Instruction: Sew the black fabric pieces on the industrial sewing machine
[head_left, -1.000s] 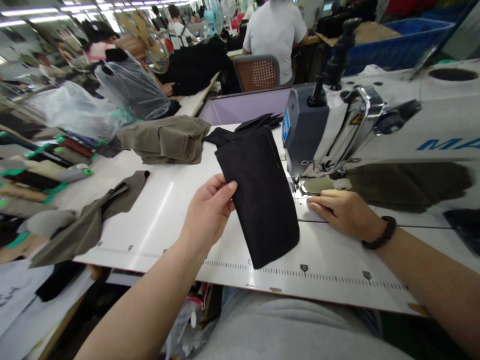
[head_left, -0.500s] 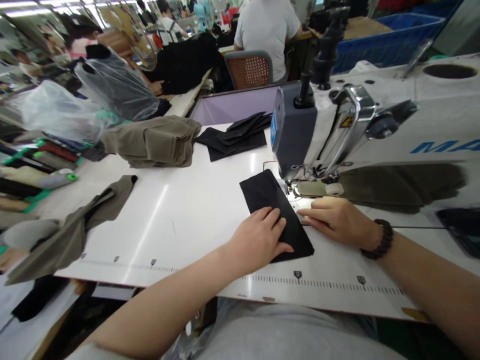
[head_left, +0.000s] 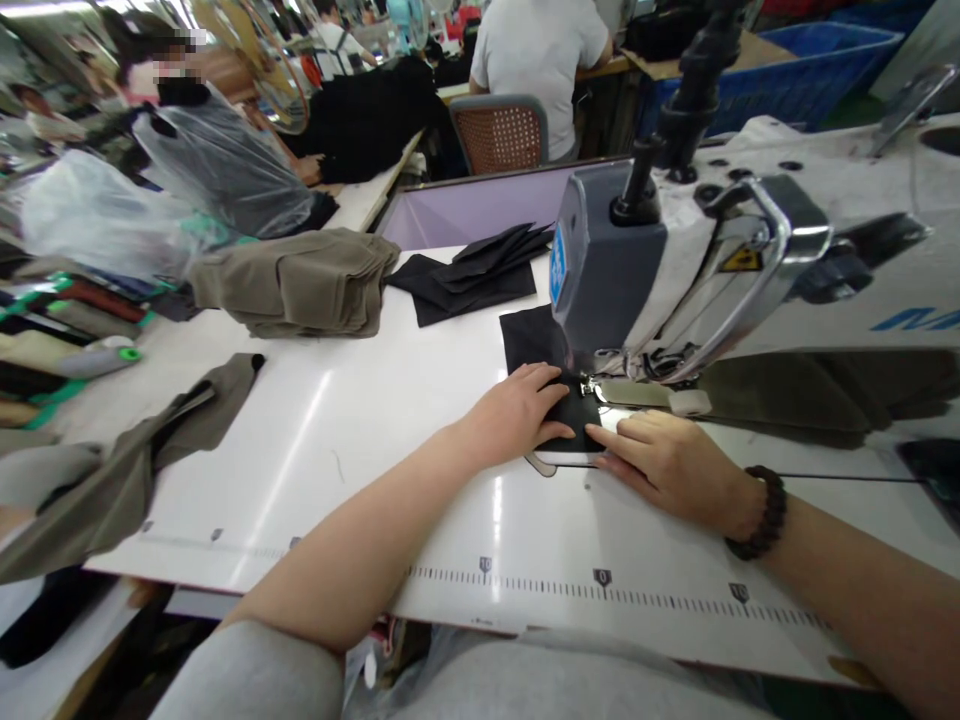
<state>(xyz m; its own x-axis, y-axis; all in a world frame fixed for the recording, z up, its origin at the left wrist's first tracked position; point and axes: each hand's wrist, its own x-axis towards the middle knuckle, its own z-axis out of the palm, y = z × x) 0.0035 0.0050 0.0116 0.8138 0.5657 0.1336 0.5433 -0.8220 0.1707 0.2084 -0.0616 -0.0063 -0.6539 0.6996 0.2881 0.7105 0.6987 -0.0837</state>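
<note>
A black fabric piece [head_left: 531, 338] lies on the white table with its right part under the presser foot of the sewing machine [head_left: 611, 265]. My left hand [head_left: 525, 412] rests flat on this fabric, fingers spread, just left of the needle. On the fabric's lower right corner sit the fingertips of my right hand [head_left: 660, 458], stretched out and pointing left; a dark braided bracelet [head_left: 759, 512] is round that wrist. Neither hand grips anything.
Behind lie a stack of olive-brown fabric pieces [head_left: 300, 285] and more black pieces [head_left: 480, 275]. Olive fabric [head_left: 810, 392] is under the machine arm. An olive strip [head_left: 180, 430] and thread spools [head_left: 90, 355] are at left. Co-workers sit beyond, one near a brown chair [head_left: 501, 138].
The black fabric has turned and moved up, so its right part now lies under the presser foot. My left hand has moved forward with it; my right fingertips now touch its corner.
</note>
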